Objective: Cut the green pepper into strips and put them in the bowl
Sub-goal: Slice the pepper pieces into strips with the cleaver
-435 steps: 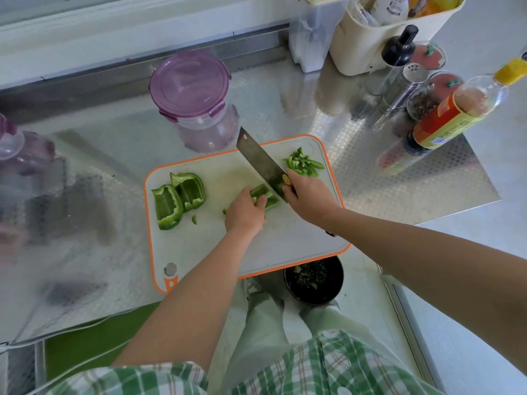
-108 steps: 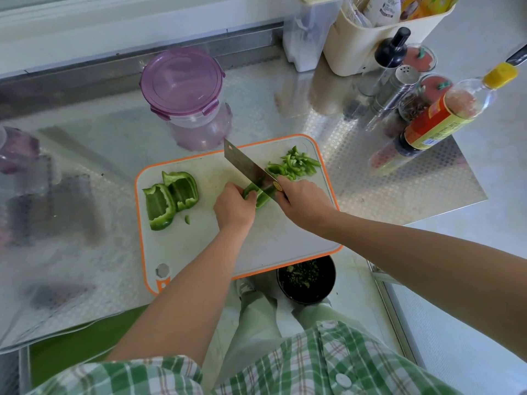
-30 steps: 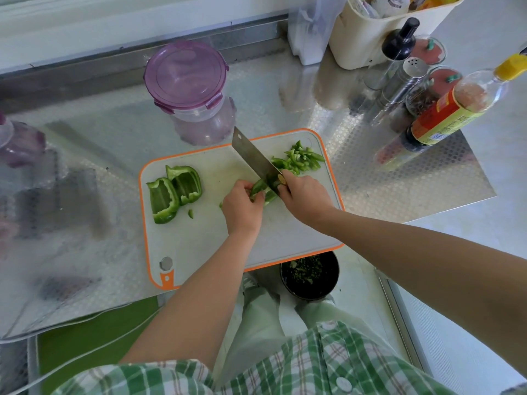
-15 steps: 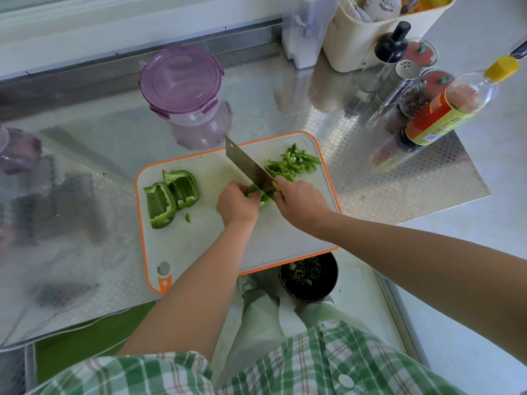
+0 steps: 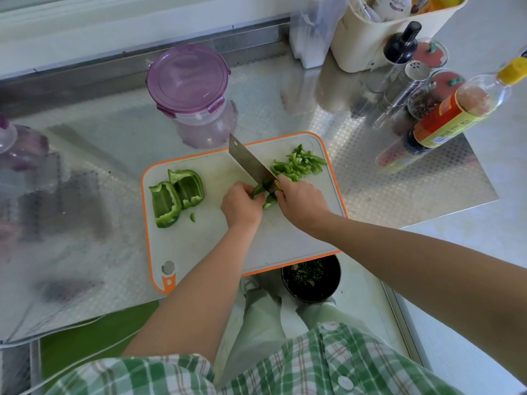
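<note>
On the white, orange-rimmed cutting board (image 5: 199,246) my left hand (image 5: 241,205) holds down a green pepper piece (image 5: 259,191) with curled fingers. My right hand (image 5: 302,202) grips the handle of a cleaver (image 5: 251,163), its blade set on that piece right beside my left fingers. A pile of cut pepper strips (image 5: 299,163) lies at the board's far right corner. Two large uncut pepper pieces (image 5: 176,195) lie on the board's left side.
A black bowl (image 5: 312,276) with dark green bits sits low, just past the board's near edge. A purple-lidded container (image 5: 194,89) stands behind the board. Bottles, shakers and jars (image 5: 445,109) crowd the right; a cream caddy (image 5: 379,32) is at the back.
The strip pile at the right has grown since the earliest frame. Over the last second the cleaver and both hands stay at the same piece, with only slight shifts.
</note>
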